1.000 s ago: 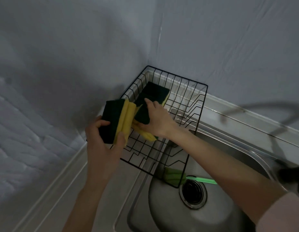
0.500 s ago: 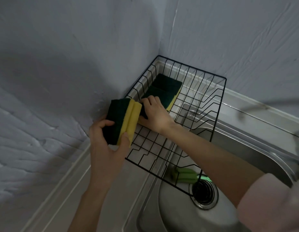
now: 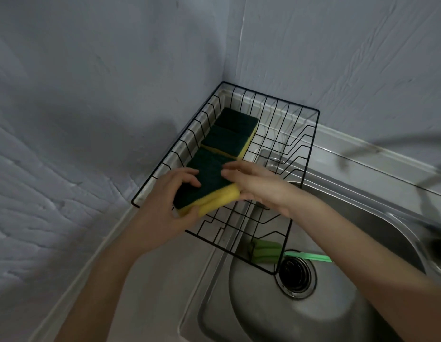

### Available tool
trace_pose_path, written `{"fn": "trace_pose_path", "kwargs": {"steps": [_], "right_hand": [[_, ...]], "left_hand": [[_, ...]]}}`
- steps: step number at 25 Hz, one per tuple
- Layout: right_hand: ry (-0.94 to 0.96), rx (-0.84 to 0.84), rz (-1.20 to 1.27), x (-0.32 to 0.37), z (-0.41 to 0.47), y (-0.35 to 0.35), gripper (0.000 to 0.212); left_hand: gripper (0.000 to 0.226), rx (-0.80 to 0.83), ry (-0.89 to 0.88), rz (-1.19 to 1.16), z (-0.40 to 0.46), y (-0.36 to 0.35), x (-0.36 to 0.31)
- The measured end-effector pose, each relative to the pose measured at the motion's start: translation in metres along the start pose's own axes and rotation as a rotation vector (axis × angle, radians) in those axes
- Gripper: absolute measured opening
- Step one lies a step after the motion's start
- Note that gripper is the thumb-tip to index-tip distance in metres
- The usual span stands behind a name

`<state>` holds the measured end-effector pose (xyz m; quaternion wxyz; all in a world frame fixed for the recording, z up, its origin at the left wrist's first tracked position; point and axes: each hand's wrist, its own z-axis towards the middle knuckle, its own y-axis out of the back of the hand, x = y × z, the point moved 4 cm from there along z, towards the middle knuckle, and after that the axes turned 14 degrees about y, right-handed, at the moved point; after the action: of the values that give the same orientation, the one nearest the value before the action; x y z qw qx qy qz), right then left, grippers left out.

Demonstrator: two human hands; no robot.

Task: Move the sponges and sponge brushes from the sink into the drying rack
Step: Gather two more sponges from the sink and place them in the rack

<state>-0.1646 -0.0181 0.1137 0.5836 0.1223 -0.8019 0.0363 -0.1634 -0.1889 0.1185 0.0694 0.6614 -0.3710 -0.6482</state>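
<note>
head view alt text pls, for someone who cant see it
Two bare hands, left hand and right hand, lower a yellow-and-green sponge into a black wire drying rack behind two more sponges. A green sponge brush lies in the steel sink.

Both forearms are bare from the wrist down to the frame's lower edge, with no sleeve on either. The left hand (image 3: 165,206) and the right hand (image 3: 261,186) wear no gloves, rings, watch or bands. The fingernails look short and plain in the dim light.
</note>
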Motion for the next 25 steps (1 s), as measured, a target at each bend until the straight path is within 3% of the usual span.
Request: {"fn": "trace_pose_path", "kwargs": {"steps": [2,5,8,11,16,25], "right_hand": [[-0.048,-0.034,0.058,-0.006,-0.01,0.001,0.042],[-0.121,-0.084,0.229,-0.019,-0.012,-0.008,0.037],[-0.136,-0.072,0.168,-0.028,-0.002,-0.023,0.019],[-0.152,-0.1,0.032,-0.037,0.01,-0.031,0.013],[-0.11,-0.132,-0.31,-0.045,0.024,-0.03,0.06],[-0.087,-0.062,-0.577,-0.035,0.008,-0.032,0.067]], "left_hand": [[0.028,0.054,-0.006,0.081,0.007,-0.001,-0.001],[0.028,-0.072,0.017,0.242,0.018,-0.001,0.005],[0.039,-0.127,0.098,0.357,0.023,-0.004,0.017],[0.033,-0.092,0.204,0.373,0.024,-0.007,0.023],[0.033,-0.007,0.308,0.479,0.027,-0.016,0.019],[0.037,0.071,0.385,0.561,0.027,-0.022,0.019]]}}
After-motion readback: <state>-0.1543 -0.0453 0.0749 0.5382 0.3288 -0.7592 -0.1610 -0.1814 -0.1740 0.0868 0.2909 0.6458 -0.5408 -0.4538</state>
